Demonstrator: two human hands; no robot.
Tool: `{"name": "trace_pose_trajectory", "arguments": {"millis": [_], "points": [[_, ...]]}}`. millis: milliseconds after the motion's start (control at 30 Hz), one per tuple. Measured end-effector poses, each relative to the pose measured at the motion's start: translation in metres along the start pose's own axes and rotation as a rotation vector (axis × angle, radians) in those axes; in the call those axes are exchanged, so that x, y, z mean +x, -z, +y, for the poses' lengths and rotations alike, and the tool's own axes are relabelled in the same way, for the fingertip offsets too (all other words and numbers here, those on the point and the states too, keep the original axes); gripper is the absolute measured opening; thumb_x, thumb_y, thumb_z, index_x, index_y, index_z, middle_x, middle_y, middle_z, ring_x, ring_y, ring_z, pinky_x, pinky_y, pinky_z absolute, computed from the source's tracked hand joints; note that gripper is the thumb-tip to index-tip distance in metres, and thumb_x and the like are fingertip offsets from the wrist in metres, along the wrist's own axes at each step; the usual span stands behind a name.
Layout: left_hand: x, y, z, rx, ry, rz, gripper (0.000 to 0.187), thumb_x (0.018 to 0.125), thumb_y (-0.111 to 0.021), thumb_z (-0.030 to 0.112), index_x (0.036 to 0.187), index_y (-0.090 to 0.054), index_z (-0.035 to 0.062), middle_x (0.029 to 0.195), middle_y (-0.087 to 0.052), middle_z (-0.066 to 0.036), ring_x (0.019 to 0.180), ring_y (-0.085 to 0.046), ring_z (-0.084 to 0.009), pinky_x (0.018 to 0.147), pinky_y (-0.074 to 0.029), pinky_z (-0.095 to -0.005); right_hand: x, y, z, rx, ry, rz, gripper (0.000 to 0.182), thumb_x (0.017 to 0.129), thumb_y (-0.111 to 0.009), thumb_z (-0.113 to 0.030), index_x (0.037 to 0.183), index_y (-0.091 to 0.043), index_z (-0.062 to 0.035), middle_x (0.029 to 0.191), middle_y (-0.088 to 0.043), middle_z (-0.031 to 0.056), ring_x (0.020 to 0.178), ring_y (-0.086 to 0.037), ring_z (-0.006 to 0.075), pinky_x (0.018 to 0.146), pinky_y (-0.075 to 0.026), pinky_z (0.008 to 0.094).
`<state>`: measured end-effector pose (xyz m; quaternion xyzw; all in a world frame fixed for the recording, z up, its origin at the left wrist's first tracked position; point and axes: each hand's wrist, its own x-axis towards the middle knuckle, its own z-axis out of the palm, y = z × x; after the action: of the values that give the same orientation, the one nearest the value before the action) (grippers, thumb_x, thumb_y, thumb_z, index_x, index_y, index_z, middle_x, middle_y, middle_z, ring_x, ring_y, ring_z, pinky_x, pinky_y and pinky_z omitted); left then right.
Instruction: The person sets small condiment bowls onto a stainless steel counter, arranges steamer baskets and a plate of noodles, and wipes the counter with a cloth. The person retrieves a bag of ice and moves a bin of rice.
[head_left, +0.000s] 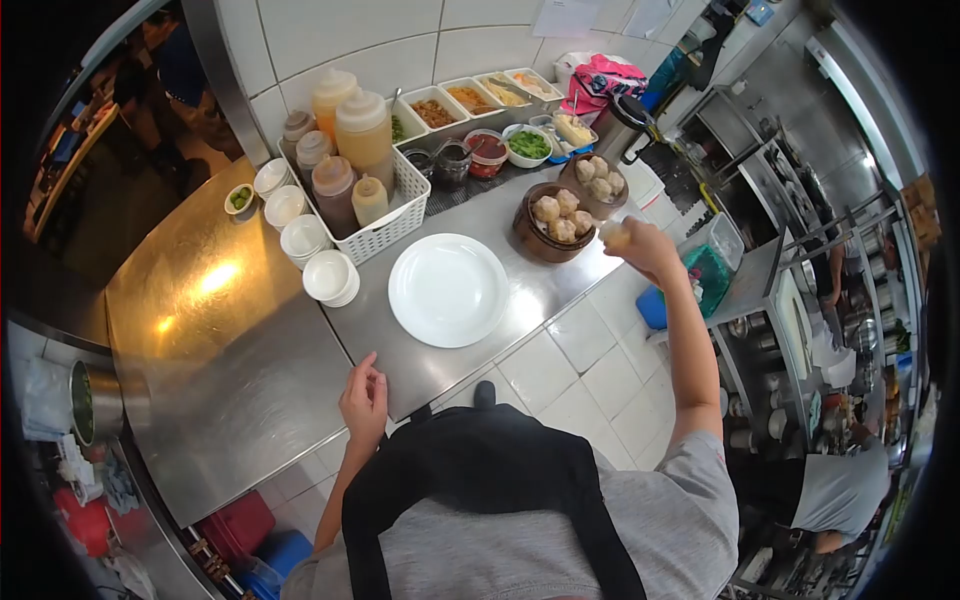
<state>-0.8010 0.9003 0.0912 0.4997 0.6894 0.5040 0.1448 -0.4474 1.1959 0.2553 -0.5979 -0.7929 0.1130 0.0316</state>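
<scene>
My right hand (650, 252) is closed at the right end of the steel counter, its fingers pinching a small pale-yellow thing (616, 236) whose kind I cannot make out. Just left of it stands a round bamboo steamer (541, 246) holding several dumplings (563, 230). Behind that is a second steamer (601, 209) with more dumplings (600, 184). A white round plate (448, 290) lies bare on the counter between my hands. At the counter's front edge my left hand (364, 402) rests with loosely bent, parted fingers and nothing in it.
A white basket (388, 236) of squeeze bottles stands behind the plate, with stacked small bowls (330, 277) to its left. Topping trays (437, 110), a bowl of chopped greens (527, 146) and a red sauce tub (486, 153) line the back. A person (840, 490) works at far right.
</scene>
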Motion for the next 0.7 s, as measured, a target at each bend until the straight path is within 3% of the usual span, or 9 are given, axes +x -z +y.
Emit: {"name": "trace_pose_trajectory", "arguments": {"millis": [33,67,233,300,500,633,700], "points": [[0.001,-0.002,0.0,-0.006,0.006,0.005,0.031,0.08,-0.056,0.004,0.112,-0.056,0.0045,0.073,-0.054,-0.003,0.052,-0.048,-0.012,0.05,-0.04,-0.0251,-0.005,0.002,-0.002,-0.248,-0.043,-0.072,0.053,0.064,-0.072,-0.043,0.099,-0.057,-0.0064,0.087,-0.064,0.0162,0.084,-0.062,0.0299,0.07,-0.048,0.0388],[0.0,-0.004,-0.001,0.019,0.015,0.026,0.031,0.081,-0.056,0.004,0.111,-0.057,0.0048,0.073,-0.054,-0.003,0.052,-0.048,-0.0122,0.05,-0.041,-0.0252,-0.006,0.004,-0.006,-0.303,-0.009,-0.102,0.051,0.063,-0.071,-0.046,0.094,-0.057,-0.0081,0.089,-0.064,0.0139,0.085,-0.062,0.0307,0.07,-0.049,0.0401],[0.0,-0.013,-0.004,0.076,0.049,0.135,0.03,0.081,-0.057,0.005,0.111,-0.058,0.0057,0.074,-0.054,-0.004,0.052,-0.049,-0.0123,0.05,-0.04,-0.0256,0.007,-0.003,-0.009,-0.36,0.104,-0.056,0.051,0.061,-0.073,-0.043,0.095,-0.056,-0.0096,0.085,-0.064,0.0099,0.082,-0.062,0.029,0.068,-0.049,0.0411],[0.002,-0.015,-0.003,0.114,0.032,0.173,0.031,0.081,-0.057,0.006,0.112,-0.057,0.0057,0.073,-0.054,-0.004,0.051,-0.048,-0.012,0.049,-0.04,-0.0257,0.016,-0.006,-0.001,-0.384,0.307,0.005,0.051,0.059,-0.076,-0.041,0.095,-0.055,-0.0105,0.083,-0.064,0.009,0.08,-0.062,0.0281,0.067,-0.049,0.0401],[0.002,-0.021,0.001,0.194,0.085,0.232,0.033,0.081,-0.058,0.007,0.114,-0.056,0.0057,0.067,-0.053,-0.003,0.049,-0.047,-0.0111,0.048,-0.04,-0.026,0.035,0.01,0.026,-0.512,0.147,-0.104,0.051,0.059,-0.076,-0.04,0.094,-0.055,-0.0102,0.088,-0.064,0.0086,0.086,-0.062,0.0261,0.07,-0.049,0.0389],[0.002,-0.026,0.002,0.22,0.089,0.291,0.038,0.079,-0.06,0.008,0.117,-0.054,0.0062,0.062,-0.051,-0.002,0.047,-0.044,-0.0101,0.048,-0.039,-0.025,0.05,0.013,0.035,-0.519,0.263,-0.155,0.052,0.059,-0.076,-0.041,0.095,-0.055,-0.0096,0.089,-0.064,0.0088,0.088,-0.062,0.026,0.071,-0.049,0.0396],[0.003,-0.027,0.004,0.247,0.111,0.325,0.039,0.079,-0.061,0.008,0.117,-0.053,0.0061,0.061,-0.051,-0.001,0.046,-0.043,-0.01,0.048,-0.039,-0.0248,0.065,0.007,0.035,-0.443,0.295,-0.045,0.055,0.059,-0.076,-0.042,0.097,-0.055,-0.0086,0.09,-0.064,0.0088,0.089,-0.062,0.0258,0.071,-0.049,0.0396]]}}
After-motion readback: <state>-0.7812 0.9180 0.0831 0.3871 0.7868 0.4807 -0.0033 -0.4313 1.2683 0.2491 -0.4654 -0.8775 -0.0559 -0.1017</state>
